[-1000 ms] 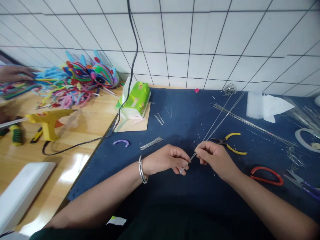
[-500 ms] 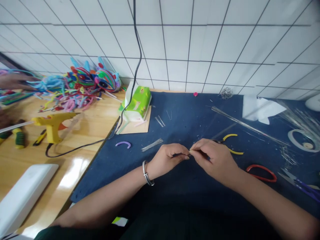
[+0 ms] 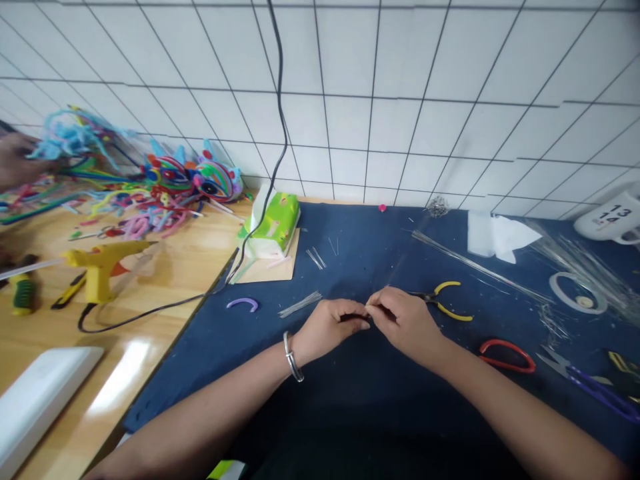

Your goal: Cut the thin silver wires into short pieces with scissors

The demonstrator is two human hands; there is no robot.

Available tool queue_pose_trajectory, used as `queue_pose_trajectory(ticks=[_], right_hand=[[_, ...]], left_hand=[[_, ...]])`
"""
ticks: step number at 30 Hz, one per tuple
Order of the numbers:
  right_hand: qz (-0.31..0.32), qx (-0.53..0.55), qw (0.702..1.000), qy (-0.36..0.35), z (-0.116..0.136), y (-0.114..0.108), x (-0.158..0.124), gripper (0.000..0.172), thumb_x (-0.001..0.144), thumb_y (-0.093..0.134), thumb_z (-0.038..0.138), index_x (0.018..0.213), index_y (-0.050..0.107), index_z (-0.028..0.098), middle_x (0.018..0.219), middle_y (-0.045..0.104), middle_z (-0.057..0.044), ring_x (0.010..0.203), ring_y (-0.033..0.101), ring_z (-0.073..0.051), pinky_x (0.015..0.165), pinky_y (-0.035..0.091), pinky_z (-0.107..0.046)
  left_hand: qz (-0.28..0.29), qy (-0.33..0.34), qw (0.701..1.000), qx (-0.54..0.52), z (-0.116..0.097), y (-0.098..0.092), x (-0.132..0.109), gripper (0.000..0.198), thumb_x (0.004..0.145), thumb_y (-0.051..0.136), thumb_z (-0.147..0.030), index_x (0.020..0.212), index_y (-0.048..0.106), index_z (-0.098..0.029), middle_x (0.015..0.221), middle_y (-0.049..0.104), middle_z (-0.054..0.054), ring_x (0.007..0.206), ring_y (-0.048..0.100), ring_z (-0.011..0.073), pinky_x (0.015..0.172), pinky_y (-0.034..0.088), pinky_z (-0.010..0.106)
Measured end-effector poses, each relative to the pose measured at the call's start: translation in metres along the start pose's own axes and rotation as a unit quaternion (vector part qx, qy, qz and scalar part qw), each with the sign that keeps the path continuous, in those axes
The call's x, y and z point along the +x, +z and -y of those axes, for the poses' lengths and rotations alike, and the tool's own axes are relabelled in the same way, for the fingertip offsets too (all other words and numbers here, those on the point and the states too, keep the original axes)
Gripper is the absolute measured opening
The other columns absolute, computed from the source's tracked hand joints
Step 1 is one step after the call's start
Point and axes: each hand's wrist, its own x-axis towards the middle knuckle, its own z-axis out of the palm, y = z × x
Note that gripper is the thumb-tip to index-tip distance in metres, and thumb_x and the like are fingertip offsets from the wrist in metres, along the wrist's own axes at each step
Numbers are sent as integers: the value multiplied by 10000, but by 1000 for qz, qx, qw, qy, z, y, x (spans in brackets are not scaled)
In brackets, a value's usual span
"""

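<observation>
My left hand [image 3: 331,326], with a metal bangle at the wrist, and my right hand [image 3: 403,319] meet fingertip to fingertip over the dark blue mat [image 3: 350,387]. Both are closed in a pinch on thin silver wires that run faintly up and to the right; the pinched ends are hidden by my fingers. Yellow-handled pliers [image 3: 443,301] lie just right of my right hand. A small bundle of short wires [image 3: 301,303] lies just left of my left hand.
Long wires [image 3: 475,267], white tissue [image 3: 495,235], a tape roll [image 3: 577,293], red-handled cutters [image 3: 507,355] and purple scissors [image 3: 585,380] lie on the right. Left: tissue pack [image 3: 273,223], yellow glue gun [image 3: 103,263] with black cord, pipe-cleaner pile [image 3: 150,193], another person's hand [image 3: 17,160].
My hands have drawn closer until the fingertips touch, and the wires, plain a second ago, are now mostly hidden. The camera has tilted. The other person's hand has lifted blue pipe cleaners.
</observation>
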Motion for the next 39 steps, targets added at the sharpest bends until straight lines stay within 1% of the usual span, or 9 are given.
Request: queue_pose_trajectory(ticks=[5, 10, 12, 14, 18, 22, 25, 32, 39], right_hand=[[-34, 84, 993, 79, 5, -10, -2, 95, 789, 488, 182, 745, 570, 200, 706, 583, -1, 663, 545, -125, 640, 417, -251], [-25, 163, 978, 129, 7, -15, -13, 81, 806, 496, 225, 774, 564, 194, 675, 568, 14, 624, 537, -111, 612, 417, -244], [-7, 219, 962, 160, 3, -12, -18, 95, 814, 496, 262, 793, 557, 191, 634, 550, 22, 588, 529, -106, 578, 420, -239], [8, 281, 939, 196, -3, -8, -22, 131, 815, 500, 303, 797, 551, 183, 602, 531, 27, 551, 515, -101, 538, 419, -232], [26, 387, 888, 245, -11, -2, -26, 183, 806, 520, 335, 762, 553, 161, 643, 542, 10, 539, 510, -93, 512, 412, -229], [33, 438, 857, 269, -16, 1, -27, 217, 816, 503, 348, 775, 568, 145, 692, 565, -12, 535, 517, -88, 487, 389, -219], [37, 447, 851, 274, -20, 1, -26, 249, 835, 468, 362, 801, 580, 141, 705, 573, -23, 537, 523, -89, 476, 376, -214], [45, 433, 857, 276, -27, 2, -24, 262, 837, 464, 374, 811, 593, 147, 698, 568, -20, 545, 526, -94, 483, 384, -220], [48, 429, 858, 277, -28, 3, -26, 255, 832, 468, 377, 811, 589, 154, 691, 563, -14, 536, 525, -93, 473, 384, -218]], left_hand=[[-10, 8, 1000, -23, -8, 1, -2, 172, 759, 570, -260, 880, 656, -171, 868, 660, 40, 811, 593, 159, 761, 442, 256], [-1, 24, 1000, -20, -22, 2, -9, 165, 771, 560, -259, 848, 662, -156, 802, 659, 42, 755, 597, 143, 729, 446, 248], [12, 0, 999, -41, -23, 5, -11, 171, 770, 560, -261, 847, 657, -144, 759, 653, 43, 703, 598, 136, 685, 456, 247], [32, -49, 994, -89, -22, 8, -12, 176, 767, 560, -259, 845, 648, -129, 708, 643, 41, 637, 595, 125, 622, 463, 237], [73, -157, 963, -206, -18, 12, -11, 161, 732, 596, -239, 808, 621, -99, 601, 614, 23, 538, 584, 108, 511, 452, 206], [80, -190, 943, -262, -15, 12, -9, 177, 706, 624, -241, 799, 601, -92, 608, 611, 22, 540, 601, 119, 491, 462, 209], [83, -193, 938, -275, -12, 11, -8, 183, 707, 626, -243, 807, 598, -91, 621, 613, 27, 551, 605, 121, 492, 465, 209], [89, -203, 927, -302, -5, 12, -5, 187, 712, 626, -247, 813, 587, -94, 675, 622, 37, 555, 606, 117, 476, 454, 201], [94, -203, 926, -302, -4, 12, -6, 189, 720, 618, -256, 818, 585, -98, 690, 623, 39, 559, 603, 116, 468, 446, 195]])
